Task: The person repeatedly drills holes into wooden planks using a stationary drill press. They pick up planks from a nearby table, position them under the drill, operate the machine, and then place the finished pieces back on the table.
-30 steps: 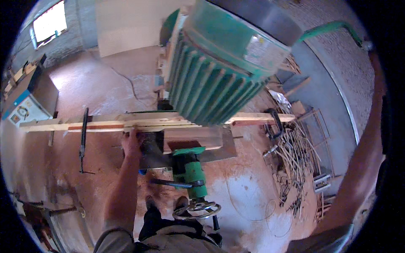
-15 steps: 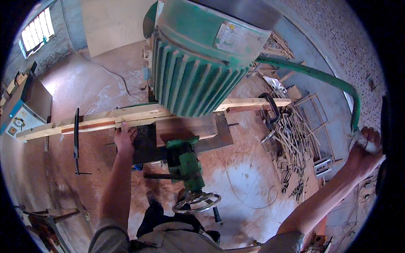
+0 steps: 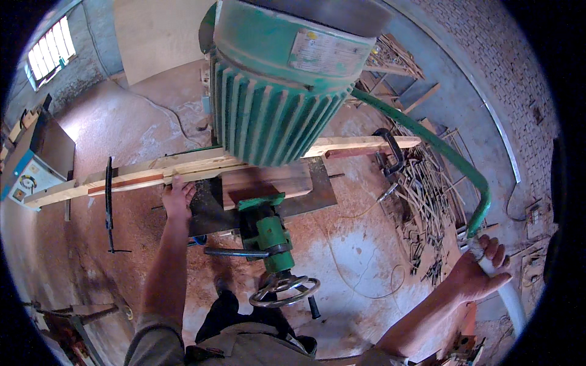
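Note:
My right hand (image 3: 476, 271) is closed around the pale grip (image 3: 511, 299) of a long green lever (image 3: 427, 131), which slopes from the machine down to the right. The lever joins below a large ribbed green motor (image 3: 274, 104) that covers the middle of the work. My left hand (image 3: 177, 198) has its fingers curled on the near edge of a long pale wooden beam (image 3: 137, 171), left of the motor. A reddish wood block (image 3: 265, 181) sits on the dark machine table (image 3: 323, 195), against a green clamp (image 3: 271, 229).
A metal handwheel (image 3: 284, 293) is in front of my body. A black bar clamp (image 3: 110, 204) spans the beam at left, a C-clamp (image 3: 390, 149) at right. Scrap wood sticks (image 3: 427, 207) lie heaped on the right; a cabinet (image 3: 46, 158) stands far left.
My right hand has pulled the lever downward and inward to the left. The motor appears slightly further left in view. My left hand stays at the same spot on the beam.

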